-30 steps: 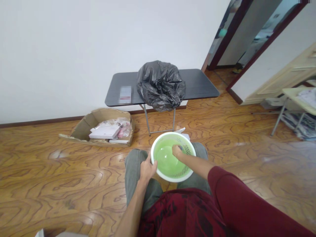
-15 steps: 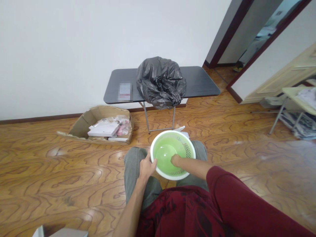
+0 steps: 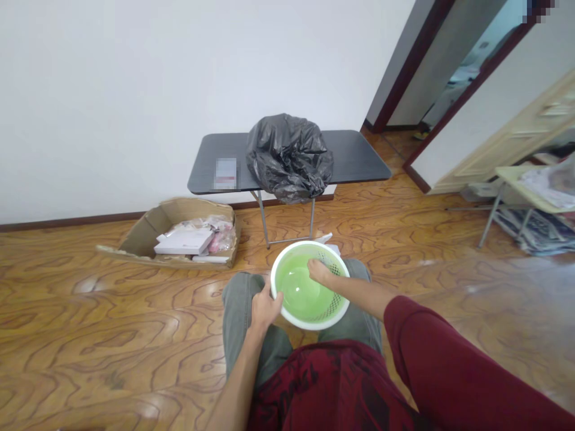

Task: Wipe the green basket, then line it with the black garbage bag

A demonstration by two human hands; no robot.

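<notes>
Head view looks down on a green perforated plastic basket with a white rim, set between the two hands and over the knees of the grey-green trousers. The left hand has hold of the basket's near-left edge, its thumb over the white rim and its fingers going down the outer side, so the grip is closed around that edge. The right hand reaches into the basket from the right, its back turned up and its fingers curled in like a loose fist; they are largely hidden, so I cannot tell how tightly they are drawn in, whether they touch the inner wall, or whether they have hold of anything. A dark red sleeve covers the upper part of that arm

Just beyond both hands, a white scrap shows past the basket's far rim. Farther forward of the hands stands a folding table with a dark top, a crumpled black plastic bag on it and a small blurred item to the bag's left. Forward and left of the left hand, an opened cardboard box on the wood-patterned floor holds a flat white box and clear plastic wrapping. Well to the right of the right hand is a small pale-topped table
</notes>
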